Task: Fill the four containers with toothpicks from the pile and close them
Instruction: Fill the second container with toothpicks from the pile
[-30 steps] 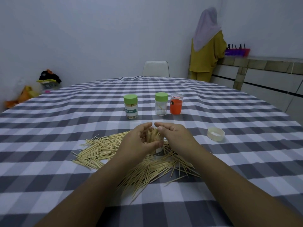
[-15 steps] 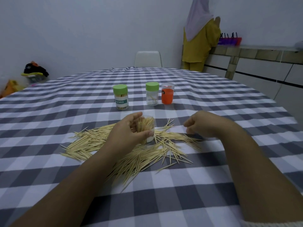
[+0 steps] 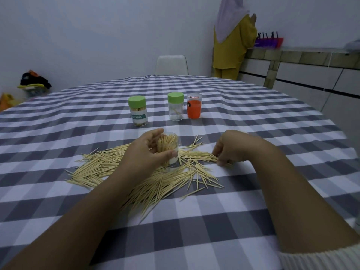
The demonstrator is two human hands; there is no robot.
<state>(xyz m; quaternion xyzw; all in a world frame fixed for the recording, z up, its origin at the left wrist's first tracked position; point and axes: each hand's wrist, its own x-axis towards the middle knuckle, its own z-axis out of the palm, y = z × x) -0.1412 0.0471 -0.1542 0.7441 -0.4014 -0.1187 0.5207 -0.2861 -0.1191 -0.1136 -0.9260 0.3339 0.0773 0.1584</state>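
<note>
**One jar packed and uncapped, most of the pile left to sort**

While the left hand (image 3: pixel 145 152) curls round the open clear container (image 3: pixel 169 151) at the middle of the toothpick pile (image 3: pixel 136 172), the task looks roughly midway at best. That held jar is crammed with toothpicks standing nearly upright, their tips fanning up past the rim and leaning slightly to the far left; it has no lid on, and no loose lid shows in this view. Farther back on the checked table (image 3: pixel 253 117) stand three more: the labelled green-lidded container (image 3: pixel 138 111), closed and apparently full; the clear green-lidded container (image 3: pixel 175 109), closed but holding only a stick or two, so I judge it needs reopening and filling; and the orange container (image 3: pixel 194 106), whose fill I cannot tell.

The right hand (image 3: pixel 231 148) is down on the right edge of the pile, fingers bent and pinching at a few sticks.

The loose toothpicks lie flat on the table. Those on the left and in the near middle mostly run from near left to far right, a rough sheaf, while those near the right hand run more left to right, with stragglers crossing at odd angles at the near right.
</note>
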